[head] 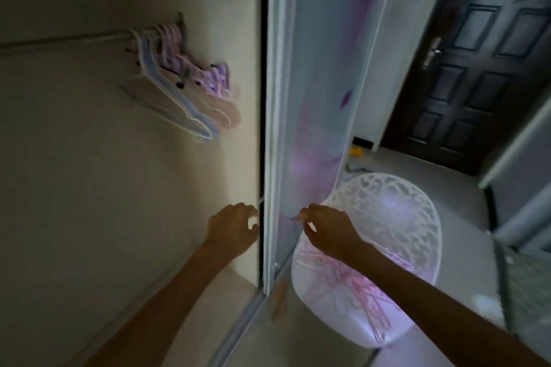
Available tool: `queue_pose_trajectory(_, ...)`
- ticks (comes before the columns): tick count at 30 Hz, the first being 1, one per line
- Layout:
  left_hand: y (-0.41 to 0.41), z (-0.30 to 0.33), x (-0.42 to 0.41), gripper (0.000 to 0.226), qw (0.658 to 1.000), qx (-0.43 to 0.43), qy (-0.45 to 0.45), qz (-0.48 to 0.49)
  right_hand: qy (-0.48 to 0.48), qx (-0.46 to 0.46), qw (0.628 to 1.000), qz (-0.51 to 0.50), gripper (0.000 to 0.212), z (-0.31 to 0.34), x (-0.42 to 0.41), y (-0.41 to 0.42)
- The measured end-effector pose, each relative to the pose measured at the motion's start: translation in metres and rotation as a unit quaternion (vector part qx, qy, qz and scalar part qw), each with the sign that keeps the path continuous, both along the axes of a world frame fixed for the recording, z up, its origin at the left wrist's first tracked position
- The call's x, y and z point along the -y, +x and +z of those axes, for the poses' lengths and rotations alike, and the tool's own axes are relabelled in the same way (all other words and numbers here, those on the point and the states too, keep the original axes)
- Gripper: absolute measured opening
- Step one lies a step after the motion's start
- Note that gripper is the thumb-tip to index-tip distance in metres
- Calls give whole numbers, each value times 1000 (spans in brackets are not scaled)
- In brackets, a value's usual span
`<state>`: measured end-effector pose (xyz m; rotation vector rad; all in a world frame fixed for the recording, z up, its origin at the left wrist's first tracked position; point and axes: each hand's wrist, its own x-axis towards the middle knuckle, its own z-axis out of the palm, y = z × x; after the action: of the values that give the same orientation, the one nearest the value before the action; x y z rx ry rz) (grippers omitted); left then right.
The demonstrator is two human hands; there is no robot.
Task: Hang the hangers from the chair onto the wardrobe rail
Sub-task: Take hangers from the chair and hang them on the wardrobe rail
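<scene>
over the white chair (384, 211) by the wardrobe door, the right hand (328, 229) pinches what looks like a thin pink hanger (293, 218) – too blurred to be sure. the left hand (232, 226) hovers loosely curled, holding nothing. more hangers on the seat (354, 280); a bunch already on the rail (59, 42). pick-up step, i'd say – next, carry it up and hook it beside those hung hangers (179, 80).

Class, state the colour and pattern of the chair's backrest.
White, with an openwork scrolling lace-like pattern; the chair backrest shows best in the head view.
</scene>
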<state>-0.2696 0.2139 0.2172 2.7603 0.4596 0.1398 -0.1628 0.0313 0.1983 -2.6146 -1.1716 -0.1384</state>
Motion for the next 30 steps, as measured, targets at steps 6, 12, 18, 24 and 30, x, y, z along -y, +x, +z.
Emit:
queue_pose_trajectory(6, 41, -47, 77, 40, 995, -59, -72, -45, -85, -47, 990, -105, 25, -41, 115, 20)
queue_pose_trajectory(12, 97, -100, 147, 30, 981, -136, -141, -18, -155, -104, 966, -179, 24, -82, 208, 72)
queue_pose_trajectory(18, 153, -169, 170, 28, 959, -204, -196, 29, -190, -150, 951, -192, 23, -132, 246, 130)
queue_pose_trajectory(24, 216, -242, 164, 33, 936, -257, -225, 84, -216, -190, 942, -173, 24, -197, 242, 197)
queue_pose_trajectory(30, 279, -326, 154, 37, 898, -275, -304, 159, -253, -238, 925, -155, 25, -270, 226, 263)
